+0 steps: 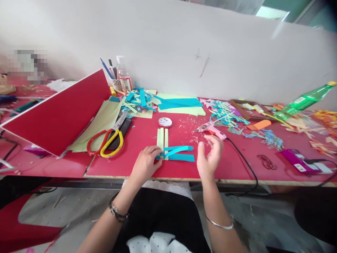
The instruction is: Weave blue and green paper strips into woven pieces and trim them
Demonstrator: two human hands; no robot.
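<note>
My left hand (147,160) presses on the left end of a small weave of paper strips, its thumb and fingertips holding the crossing down on the table. Two pale green strips (166,138) run upright from the crossing. Blue paper strips (181,157) stretch out to the right, and one upper blue strip is lifted and bent over. Right of their free ends, my right hand (210,156) is raised with the thumb apart from curled fingers, and nothing shows in it. Just beyond it lies a pink glue gun (212,130) with a black cord.
Scissors with red and yellow handles (112,140) lie left on a black object. A round white lid (165,122) sits behind the weave. Blue and green offcuts (142,98), a red board (60,112), a green bottle (300,102) and a purple power strip (300,161) surround the work.
</note>
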